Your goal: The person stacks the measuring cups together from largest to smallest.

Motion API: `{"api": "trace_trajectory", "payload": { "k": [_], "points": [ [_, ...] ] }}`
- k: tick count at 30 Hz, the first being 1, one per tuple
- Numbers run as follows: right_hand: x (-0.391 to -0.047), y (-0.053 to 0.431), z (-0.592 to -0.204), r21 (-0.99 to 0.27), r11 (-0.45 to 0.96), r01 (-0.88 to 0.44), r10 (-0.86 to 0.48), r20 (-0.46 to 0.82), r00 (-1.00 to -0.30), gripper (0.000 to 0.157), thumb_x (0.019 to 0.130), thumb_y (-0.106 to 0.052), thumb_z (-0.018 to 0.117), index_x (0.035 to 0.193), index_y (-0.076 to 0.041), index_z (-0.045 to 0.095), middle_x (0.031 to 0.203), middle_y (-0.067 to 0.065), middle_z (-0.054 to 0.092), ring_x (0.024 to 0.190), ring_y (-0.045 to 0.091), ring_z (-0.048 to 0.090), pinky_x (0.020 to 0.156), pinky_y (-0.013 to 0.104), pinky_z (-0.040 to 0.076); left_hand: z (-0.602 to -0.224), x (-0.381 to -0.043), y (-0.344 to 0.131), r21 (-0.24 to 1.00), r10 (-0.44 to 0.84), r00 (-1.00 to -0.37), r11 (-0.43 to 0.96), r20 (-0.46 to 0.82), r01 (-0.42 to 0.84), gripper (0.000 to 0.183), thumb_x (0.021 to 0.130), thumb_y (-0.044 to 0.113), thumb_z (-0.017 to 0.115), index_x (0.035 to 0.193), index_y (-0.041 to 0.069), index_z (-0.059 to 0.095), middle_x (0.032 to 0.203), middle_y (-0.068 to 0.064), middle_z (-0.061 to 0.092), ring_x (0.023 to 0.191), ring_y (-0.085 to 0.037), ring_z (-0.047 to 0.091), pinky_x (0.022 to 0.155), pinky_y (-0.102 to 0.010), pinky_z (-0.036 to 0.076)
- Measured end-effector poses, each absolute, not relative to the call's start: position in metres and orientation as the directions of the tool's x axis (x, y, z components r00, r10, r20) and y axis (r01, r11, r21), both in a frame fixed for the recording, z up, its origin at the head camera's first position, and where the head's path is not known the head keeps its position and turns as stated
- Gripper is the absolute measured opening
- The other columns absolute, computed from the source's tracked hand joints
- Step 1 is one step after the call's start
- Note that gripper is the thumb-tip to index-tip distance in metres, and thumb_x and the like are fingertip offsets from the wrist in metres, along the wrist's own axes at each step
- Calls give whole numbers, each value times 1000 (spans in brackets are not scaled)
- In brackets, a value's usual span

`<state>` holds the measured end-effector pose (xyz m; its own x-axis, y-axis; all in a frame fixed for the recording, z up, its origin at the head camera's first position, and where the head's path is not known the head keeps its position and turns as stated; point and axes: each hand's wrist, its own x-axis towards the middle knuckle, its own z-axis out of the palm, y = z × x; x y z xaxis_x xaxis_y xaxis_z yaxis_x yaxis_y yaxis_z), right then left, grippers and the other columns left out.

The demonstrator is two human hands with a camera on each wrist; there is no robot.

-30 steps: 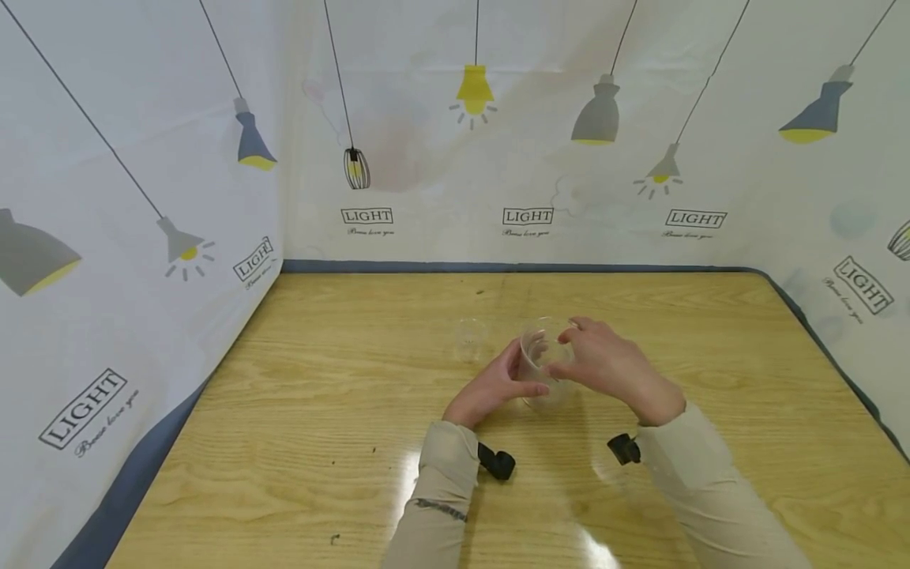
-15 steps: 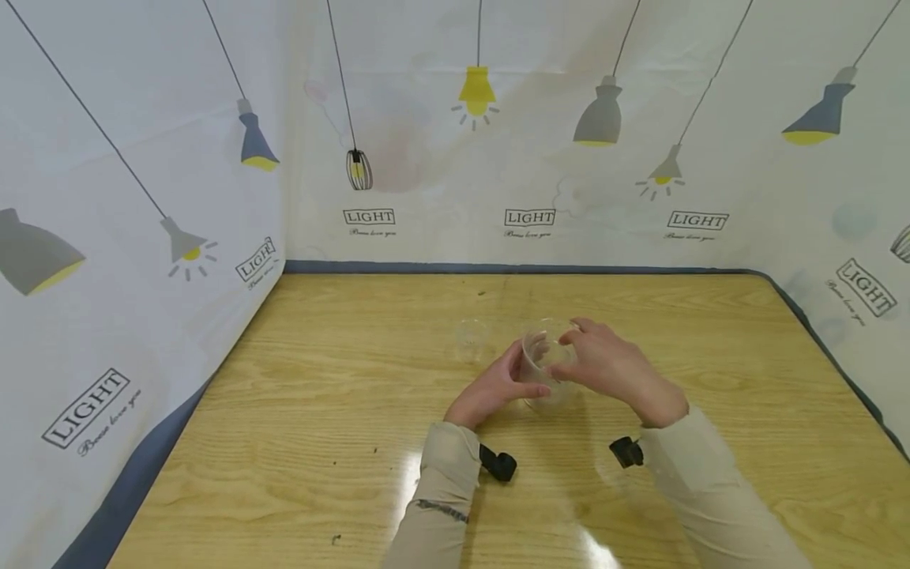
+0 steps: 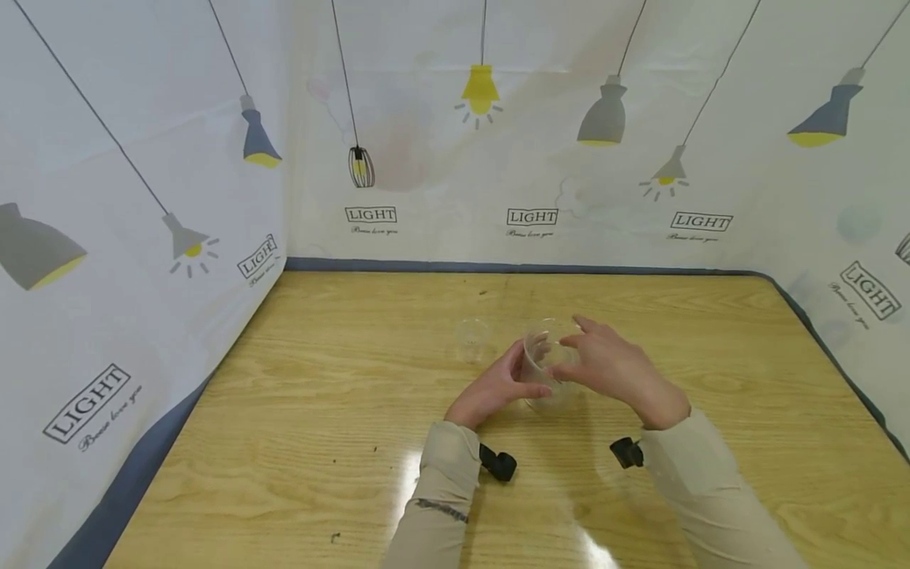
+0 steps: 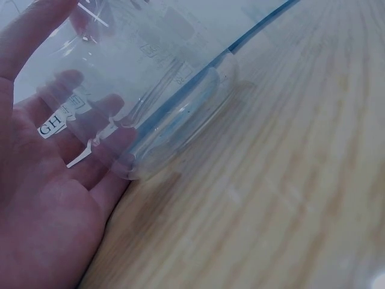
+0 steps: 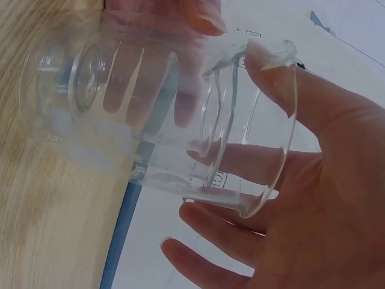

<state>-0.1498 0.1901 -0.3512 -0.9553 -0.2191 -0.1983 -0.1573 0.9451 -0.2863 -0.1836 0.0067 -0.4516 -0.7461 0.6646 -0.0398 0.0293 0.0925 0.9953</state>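
Note:
A clear beaker [image 3: 557, 400] stands upright on the table. My left hand [image 3: 490, 391] grips its left side, fingers curved round the wall and thumb in front. In the right wrist view a second clear rim and base show inside it, which looks like a smaller beaker [image 5: 224, 129] nested in the larger one. My right hand [image 3: 614, 371] is at the mouth; thumb and index finger reach inside the outer rim [image 5: 290, 129] and pinch near the inner rim. The other fingers spread outside. Transparency hides exactly which glass edge they touch.
Another small clear glass vessel [image 3: 471, 341] stands just left of the beaker. The wooden table [image 3: 320, 379] ends at white printed sheets [image 3: 441, 182] on the back and both sides. A black wrist-camera mount [image 3: 500, 465] juts from the left cuff.
Both hands and the beaker stay nearly where they were. My right index finger has lifted very slightly, and the head view has shifted a little.

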Motion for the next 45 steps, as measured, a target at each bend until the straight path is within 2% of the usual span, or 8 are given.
{"api": "trace_trajectory", "payload": {
  "k": [5,14,21,29,32,39,45],
  "points": [
    [-148,190,-350,-250,954,-167,-217,-188,-958,64,77,-54,58,121,-8,57,143,20,21,123,38,31,75,55,43,-451,-184,7,995,663,-747,98,-40,33,83,78,27,69,142,29,16,141,12,25,128,-6,24,102,-36,24],
    [-147,190,-349,-236,955,-179,-221,-165,-961,64,76,-57,58,120,-10,58,143,19,23,121,39,33,71,52,45,-451,-184,5,993,666,-744,114,-45,42,89,75,36,70,144,26,13,142,13,24,128,-5,24,102,-35,25],
    [-148,190,-348,-215,955,-202,-236,-149,-960,64,76,-59,56,119,-11,59,143,17,24,121,38,35,71,51,45,-451,-184,5,993,666,-744,113,-46,40,84,79,28,68,143,30,14,142,12,24,128,-6,24,102,-35,25],
    [-148,190,-349,-231,951,-207,-244,-146,-959,63,77,-57,57,118,-10,59,143,16,23,121,37,35,72,52,45,-452,-184,4,993,664,-746,112,-52,30,83,77,33,69,140,35,17,142,12,25,128,-6,24,102,-35,25],
    [-148,190,-349,-242,948,-205,-246,-152,-957,62,77,-56,57,119,-10,59,144,15,23,122,37,34,70,51,45,-453,-184,4,994,663,-747,106,-49,30,84,76,34,70,141,34,17,141,12,25,128,-6,24,102,-35,25],
    [-150,190,-350,-237,947,-217,-257,-153,-954,64,76,-58,58,119,-11,59,143,15,25,121,37,35,62,45,48,-453,-184,5,997,671,-741,70,-19,39,77,79,24,69,139,36,21,141,9,27,128,-6,25,102,-36,24],
    [-150,191,-349,-236,950,-205,-247,-169,-954,65,76,-59,57,119,-11,59,142,15,27,121,36,35,64,46,48,-450,-183,5,997,679,-734,69,-26,29,80,78,27,69,141,33,20,141,11,26,128,-5,24,103,-39,23]
  ]
}}
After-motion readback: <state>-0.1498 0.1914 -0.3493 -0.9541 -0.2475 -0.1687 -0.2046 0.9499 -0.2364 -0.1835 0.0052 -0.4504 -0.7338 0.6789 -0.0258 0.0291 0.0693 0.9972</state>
